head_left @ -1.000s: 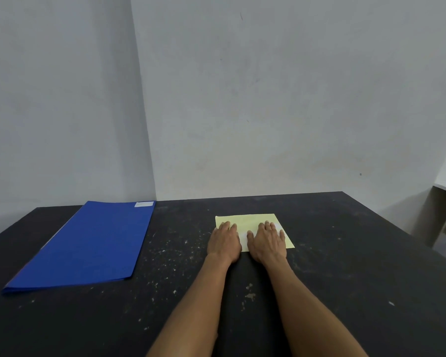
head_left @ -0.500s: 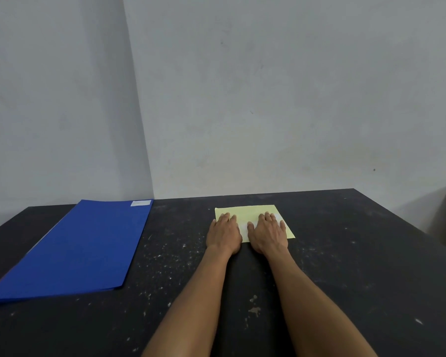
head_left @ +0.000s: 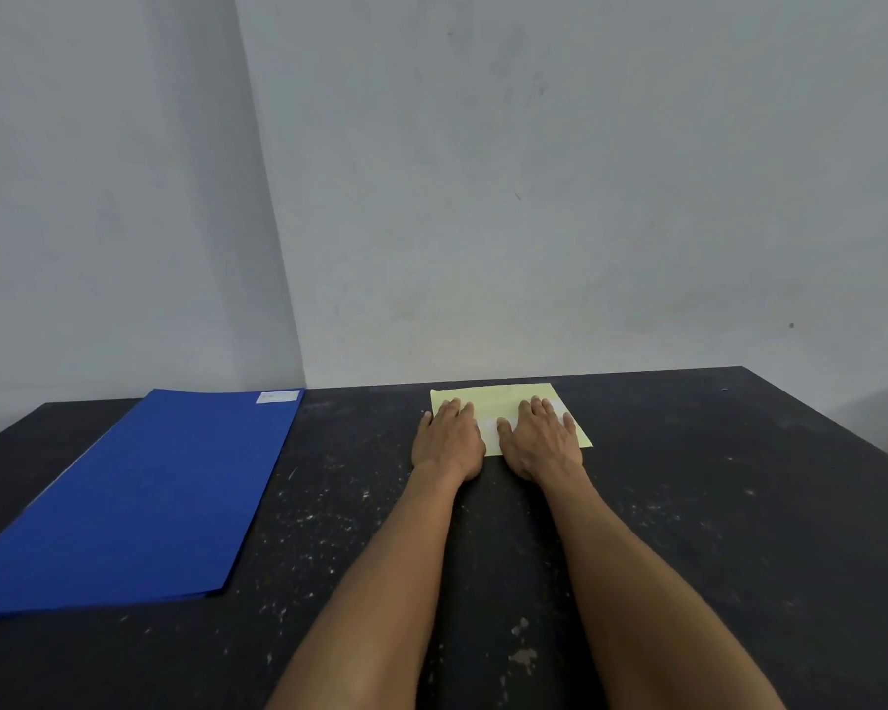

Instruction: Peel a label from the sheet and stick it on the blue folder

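A pale yellow label sheet lies flat near the far edge of the black table. A white label shows on it between my hands. My left hand rests palm down on the sheet's left part, fingers spread, holding nothing. My right hand lies flat on the sheet's right part, also holding nothing. The blue folder lies closed at the left of the table, well apart from both hands. A small white label is stuck at its far right corner.
The black table is speckled with white flecks and ends at a grey wall just behind the sheet. The table's right edge runs diagonally at the far right.
My hands have slid slightly apart on the sheet, showing more of the white label between them. The view has shifted, so the folder sits further left.
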